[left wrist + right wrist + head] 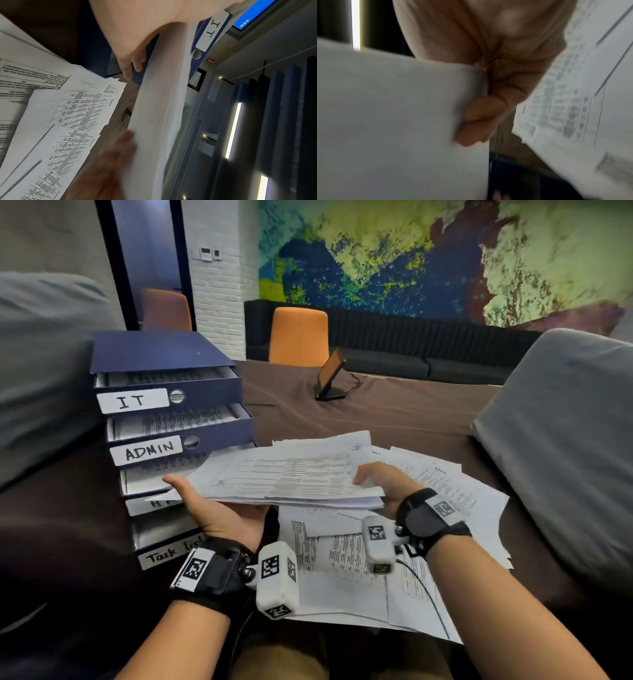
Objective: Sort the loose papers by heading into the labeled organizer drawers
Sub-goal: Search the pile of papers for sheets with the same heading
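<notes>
A thick stack of white printed papers (291, 474) is held level above the brown tabletop (394, 412), gripped at each end. The left hand (219, 511) is placed palm-up beneath its left end, thumb on top; the right hand (383, 484) is curled round its right end, the fingers (477, 121) seen pressed under the sheets. The stack's left end is raised just before the dark blue cardboard organizer with white handwritten labels (171, 405), which is set near the tabletop's left edge with its drawers pulled partly out. More loose printed sheets (359, 570) are spread on the tabletop below the stack, toward the near edge
</notes>
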Action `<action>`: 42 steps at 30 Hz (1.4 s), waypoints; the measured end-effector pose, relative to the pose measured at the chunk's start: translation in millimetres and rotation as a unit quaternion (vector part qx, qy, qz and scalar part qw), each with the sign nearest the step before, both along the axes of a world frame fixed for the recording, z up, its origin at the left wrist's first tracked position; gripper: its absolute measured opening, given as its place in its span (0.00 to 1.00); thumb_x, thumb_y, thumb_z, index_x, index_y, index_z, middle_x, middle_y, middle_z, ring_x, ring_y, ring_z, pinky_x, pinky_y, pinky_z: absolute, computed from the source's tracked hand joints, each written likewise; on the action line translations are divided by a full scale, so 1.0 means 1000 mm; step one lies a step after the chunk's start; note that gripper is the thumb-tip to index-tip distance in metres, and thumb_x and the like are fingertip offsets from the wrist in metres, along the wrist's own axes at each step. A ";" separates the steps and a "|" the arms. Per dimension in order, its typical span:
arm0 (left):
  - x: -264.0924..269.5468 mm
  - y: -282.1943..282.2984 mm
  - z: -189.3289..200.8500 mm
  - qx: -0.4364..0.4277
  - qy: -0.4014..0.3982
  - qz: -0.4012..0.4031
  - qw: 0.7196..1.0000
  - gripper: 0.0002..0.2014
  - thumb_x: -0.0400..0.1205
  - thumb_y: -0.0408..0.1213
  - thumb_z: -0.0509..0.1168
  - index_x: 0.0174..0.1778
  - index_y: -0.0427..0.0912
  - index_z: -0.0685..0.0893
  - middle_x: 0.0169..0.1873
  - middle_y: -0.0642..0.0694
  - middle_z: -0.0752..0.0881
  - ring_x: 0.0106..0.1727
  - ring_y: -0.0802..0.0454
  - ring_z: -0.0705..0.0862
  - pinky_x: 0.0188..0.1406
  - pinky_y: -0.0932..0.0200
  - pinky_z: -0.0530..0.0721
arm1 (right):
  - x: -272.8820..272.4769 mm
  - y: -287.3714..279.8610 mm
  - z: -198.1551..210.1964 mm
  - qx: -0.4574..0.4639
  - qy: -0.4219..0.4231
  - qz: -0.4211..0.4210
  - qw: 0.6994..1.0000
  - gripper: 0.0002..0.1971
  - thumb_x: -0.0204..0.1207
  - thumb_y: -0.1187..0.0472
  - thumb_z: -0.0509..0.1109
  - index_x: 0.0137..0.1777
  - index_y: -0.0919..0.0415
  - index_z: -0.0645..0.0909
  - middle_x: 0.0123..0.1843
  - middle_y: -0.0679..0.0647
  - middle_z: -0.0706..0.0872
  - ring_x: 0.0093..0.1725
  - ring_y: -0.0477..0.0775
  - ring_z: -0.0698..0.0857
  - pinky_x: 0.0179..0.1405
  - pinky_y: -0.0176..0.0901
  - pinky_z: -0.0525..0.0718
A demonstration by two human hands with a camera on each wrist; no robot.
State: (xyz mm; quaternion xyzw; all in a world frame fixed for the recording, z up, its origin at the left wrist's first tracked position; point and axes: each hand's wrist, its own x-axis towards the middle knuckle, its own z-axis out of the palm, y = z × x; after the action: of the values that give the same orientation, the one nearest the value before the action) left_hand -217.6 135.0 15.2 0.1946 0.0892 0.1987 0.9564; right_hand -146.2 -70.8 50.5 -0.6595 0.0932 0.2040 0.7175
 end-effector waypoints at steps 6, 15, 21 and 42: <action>0.001 0.000 -0.004 0.002 -0.019 0.005 1.000 0.43 0.74 0.80 0.49 0.72 0.53 0.82 0.67 0.39 0.87 0.68 0.31 0.84 0.66 0.28 0.79 | 0.002 0.085 -0.005 -0.040 0.009 0.197 0.979 0.12 0.86 0.52 0.66 0.56 0.61 0.82 0.50 0.61 0.90 0.47 0.62 0.91 0.36 0.43 0.90; 0.014 0.000 -0.017 0.097 0.243 -0.043 0.964 0.08 0.85 0.41 0.66 0.58 0.47 0.82 0.51 0.43 0.87 0.46 0.46 0.90 0.45 0.53 0.90 | 0.009 0.078 -0.015 -0.116 -0.033 0.134 0.984 0.23 0.85 0.45 0.65 0.64 0.66 0.80 0.46 0.59 0.93 0.41 0.60 0.92 0.28 0.39 0.85; 0.021 0.027 -0.013 -0.019 0.234 0.099 0.967 0.12 0.84 0.33 0.71 0.61 0.35 0.79 0.59 0.42 0.86 0.50 0.50 0.91 0.48 0.61 0.91 | 0.008 0.063 -0.026 -0.118 -0.038 0.128 0.984 0.21 0.84 0.46 0.67 0.62 0.66 0.81 0.46 0.59 0.93 0.44 0.61 0.93 0.29 0.40 0.86; 0.020 0.054 -0.018 0.093 0.283 0.222 0.928 0.05 0.84 0.30 0.64 0.43 0.40 0.79 0.41 0.44 0.82 0.46 0.45 0.86 0.31 0.61 0.86 | 0.000 0.036 -0.047 -0.166 -0.043 0.133 0.976 0.19 0.84 0.48 0.67 0.62 0.64 0.81 0.49 0.61 0.93 0.44 0.60 0.93 0.35 0.45 0.88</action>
State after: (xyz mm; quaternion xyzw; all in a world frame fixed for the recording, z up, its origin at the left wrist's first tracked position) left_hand -197.3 188.8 -3.1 0.3060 0.3786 0.3497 0.8004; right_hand -146.4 -35.3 3.3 -0.7839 0.0060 0.2508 0.5680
